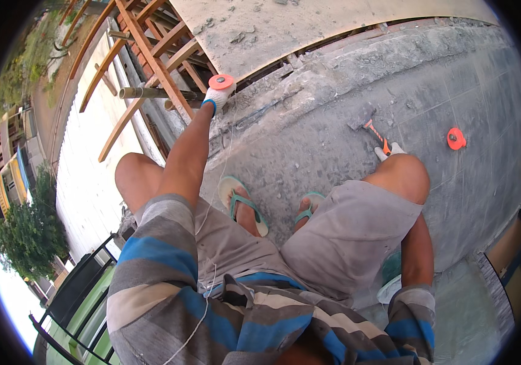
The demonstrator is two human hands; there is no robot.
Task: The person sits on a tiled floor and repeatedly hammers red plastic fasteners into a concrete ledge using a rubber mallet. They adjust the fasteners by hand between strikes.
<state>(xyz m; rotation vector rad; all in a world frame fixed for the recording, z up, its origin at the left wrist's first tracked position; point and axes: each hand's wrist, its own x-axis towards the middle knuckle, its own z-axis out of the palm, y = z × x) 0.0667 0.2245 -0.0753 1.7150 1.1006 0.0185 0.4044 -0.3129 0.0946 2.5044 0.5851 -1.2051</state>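
My left hand (pixel 218 96), in a white knit glove with a blue cuff, is held out at the broken concrete edge. It grips a chisel (pixel 221 81) with a round orange hand guard; the dull metal striking end faces up, and its shaft is hidden under the guard and hand. My right hand (pixel 395 149), also gloved, is partly covered by my right knee. It is closed around the orange and black handle of a hammer (pixel 377 133), whose dusty grey head rests at the floor among concrete crumbs. A second orange disc-shaped guard (pixel 456 138) lies farther right on the floor.
Wooden framing (pixel 160 64) and a bamboo pole (pixel 151 93) jut beyond the left edge, above a white corrugated roof (pixel 91 150). A plywood sheet (pixel 260 36) bears rubble. Chipped concrete (pixel 333 77) runs alongside it. A black metal railing (pixel 78 296) stands lower left.
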